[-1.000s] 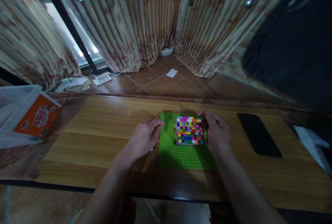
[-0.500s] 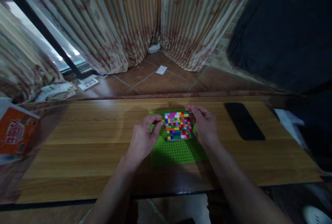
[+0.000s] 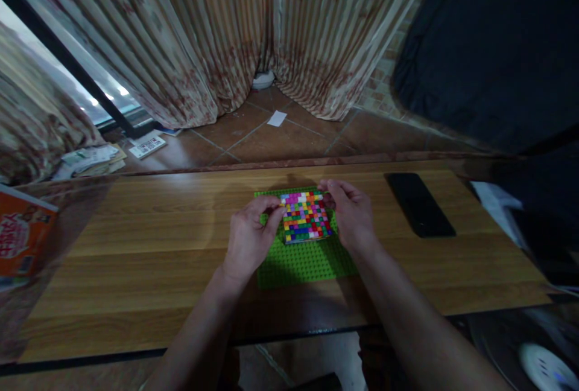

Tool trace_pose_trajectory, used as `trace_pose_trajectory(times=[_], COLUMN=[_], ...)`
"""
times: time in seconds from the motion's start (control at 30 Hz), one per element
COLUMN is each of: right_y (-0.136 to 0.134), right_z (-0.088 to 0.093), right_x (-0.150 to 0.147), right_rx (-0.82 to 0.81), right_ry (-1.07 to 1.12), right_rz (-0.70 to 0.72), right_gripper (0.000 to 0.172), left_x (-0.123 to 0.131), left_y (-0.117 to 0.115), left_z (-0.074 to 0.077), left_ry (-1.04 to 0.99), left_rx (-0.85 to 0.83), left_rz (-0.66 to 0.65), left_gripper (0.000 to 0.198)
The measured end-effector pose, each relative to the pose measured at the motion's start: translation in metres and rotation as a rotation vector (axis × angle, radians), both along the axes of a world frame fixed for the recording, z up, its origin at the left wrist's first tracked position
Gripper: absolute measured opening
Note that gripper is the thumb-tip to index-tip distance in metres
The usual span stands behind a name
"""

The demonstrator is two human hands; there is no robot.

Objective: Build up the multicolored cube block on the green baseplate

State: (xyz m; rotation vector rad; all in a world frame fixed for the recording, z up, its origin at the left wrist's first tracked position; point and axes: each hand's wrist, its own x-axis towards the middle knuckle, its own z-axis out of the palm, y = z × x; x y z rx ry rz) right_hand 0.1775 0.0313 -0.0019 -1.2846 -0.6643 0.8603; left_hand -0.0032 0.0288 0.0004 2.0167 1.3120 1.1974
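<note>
A flat block of small multicoloured toy bricks (image 3: 307, 217) lies on a green studded baseplate (image 3: 307, 267) in the middle of the table. At the block's upper left edge my left hand (image 3: 251, 231) has thumb and forefinger pinched together. A small yellow brick (image 3: 283, 205) shows at those fingertips. My right hand (image 3: 353, 213) is by the upper right corner of the block, its fingers bent inward and closed. Whatever lies between the right fingertips is hidden.
A black phone (image 3: 420, 205) lies on the wooden table (image 3: 149, 258) to the right. An orange printed package (image 3: 22, 237) is at the far left. Beyond the table are curtains (image 3: 235, 47), a tiled floor with a white paper (image 3: 277, 118), and papers (image 3: 90, 160).
The view has shifted slightly, so the whole scene sits a little further left. My left fingertips have moved in against the block's left edge. The right hand stays at the upper right corner.
</note>
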Motion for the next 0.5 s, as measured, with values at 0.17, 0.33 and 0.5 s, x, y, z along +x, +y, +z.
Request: trace_pose_trajectory(times=[0.17,0.33,0.5], right_y=[-0.0006,-0.0010,-0.0005], right_z=[-0.0002,0.0013,0.0008], right_x=[-0.0001,-0.0004,-0.0004], right_rx=[-0.005,-0.011,-0.004], right_ry=[-0.017,-0.009,0.019], right_rz=[0.005,0.002,0.006], right_gripper=[0.026,0.026,0.027], left_x=[0.0023,0.0037,0.0042], left_y=[-0.0012,0.0001,-0.0003], left_z=[0.0014,0.0002,0.0011], left_ry=[-0.022,-0.046,-0.049], left_rx=[-0.012,-0.017,-0.029], left_rz=[0.011,0.017,0.003], left_gripper=[0.007,0.007,0.007])
